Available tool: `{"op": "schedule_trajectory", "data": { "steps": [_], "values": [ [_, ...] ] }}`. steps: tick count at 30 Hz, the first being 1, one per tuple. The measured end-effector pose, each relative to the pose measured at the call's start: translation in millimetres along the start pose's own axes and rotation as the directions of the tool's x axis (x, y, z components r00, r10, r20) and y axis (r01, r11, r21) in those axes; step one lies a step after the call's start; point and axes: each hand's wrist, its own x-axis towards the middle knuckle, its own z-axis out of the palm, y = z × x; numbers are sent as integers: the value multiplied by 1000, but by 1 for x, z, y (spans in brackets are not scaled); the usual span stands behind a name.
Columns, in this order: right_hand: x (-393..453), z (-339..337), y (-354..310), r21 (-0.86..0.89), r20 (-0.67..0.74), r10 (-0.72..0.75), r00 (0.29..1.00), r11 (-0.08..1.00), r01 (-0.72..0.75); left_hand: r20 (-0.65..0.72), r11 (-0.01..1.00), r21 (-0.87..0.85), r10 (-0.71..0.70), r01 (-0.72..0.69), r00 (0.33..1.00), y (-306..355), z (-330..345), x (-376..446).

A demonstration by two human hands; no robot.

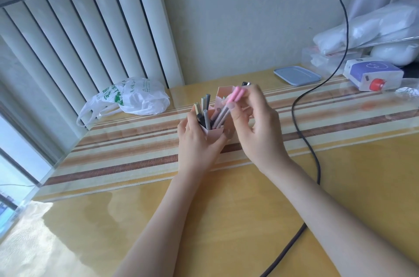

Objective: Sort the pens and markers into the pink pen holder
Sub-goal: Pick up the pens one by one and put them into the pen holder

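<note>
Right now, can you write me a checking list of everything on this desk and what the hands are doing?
Surface: yellow glossy table with a striped runner.
Job's things: pink pen holder already has several pens; pink-capped pens going in.
Clutter: plastic bag, blue lid, tissue pack, white bags.
Hands: left hand holds the holder; right hand pinches the pink-capped pens.
Cables: black cable crosses the table on the right.
Surroundings: vertical blinds, window on the left.
</note>
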Motion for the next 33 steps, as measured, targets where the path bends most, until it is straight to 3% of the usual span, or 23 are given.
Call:
{"op": "schedule_trajectory", "data": {
  "steps": [5, 10, 16, 22, 33],
  "values": [
    [6, -11, -15, 242, -318, 30, 948, 969, 51, -15, 999, 18, -50, 50, 999, -7, 3, 2],
    [15, -22, -17, 237, -504, 54, 862, 968, 78, -25, 998, 15, -53, 53, 998, -11, 4, 3],
    [15, -21, -6, 129, -474, 98, 875, 991, -41, -20, 997, 26, -67, 67, 998, -12, 4, 3],
    [16, -22, -11, 164, -510, 134, 850, 985, -57, -9, 998, 30, -58, 58, 998, -13, 4, 4],
    [10, -16, 3, 75, -406, 147, 902, 989, -127, 25, 997, 73, 5, -7, 1000, -10, 2, 3]
  ]
}}
